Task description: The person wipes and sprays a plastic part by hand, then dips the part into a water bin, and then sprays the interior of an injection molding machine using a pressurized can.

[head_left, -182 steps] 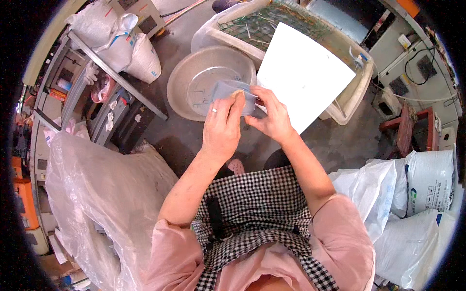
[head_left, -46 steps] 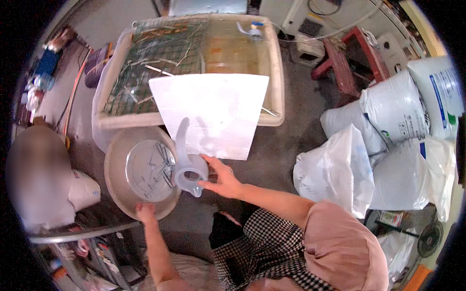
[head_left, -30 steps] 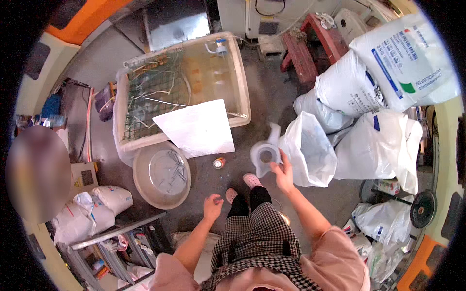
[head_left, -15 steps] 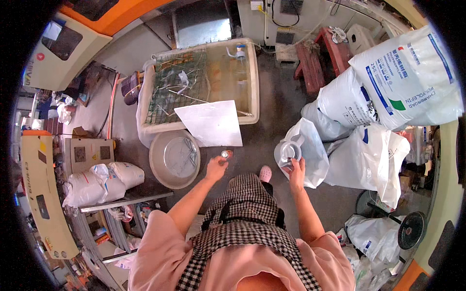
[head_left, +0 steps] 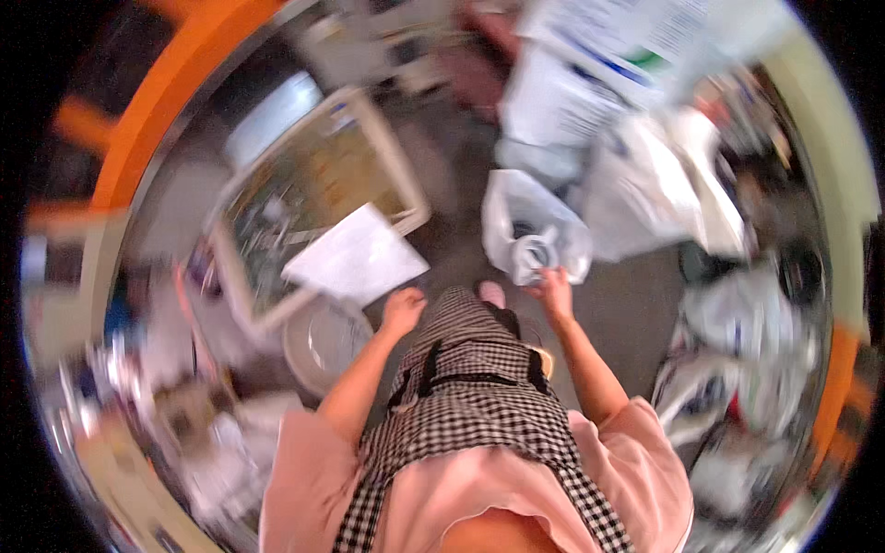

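Two bare hands reach out ahead of a black-and-white checked apron. The right hand (head_left: 556, 288) has its fingers closed on the handle side of a clear plastic jug (head_left: 535, 253), held over an open white plastic sack (head_left: 516, 217) of crinkled film. The left hand (head_left: 404, 309) hangs free with fingers curled loosely; motion blur hides how tightly. Beside it, a flat white sheet (head_left: 355, 258) lies across the corner of a shallow rectangular white tray (head_left: 392, 161) and overlaps a round pale basin (head_left: 304, 355). Bulging white sacks (head_left: 645, 184) crowd the grey concrete floor (head_left: 636, 304).
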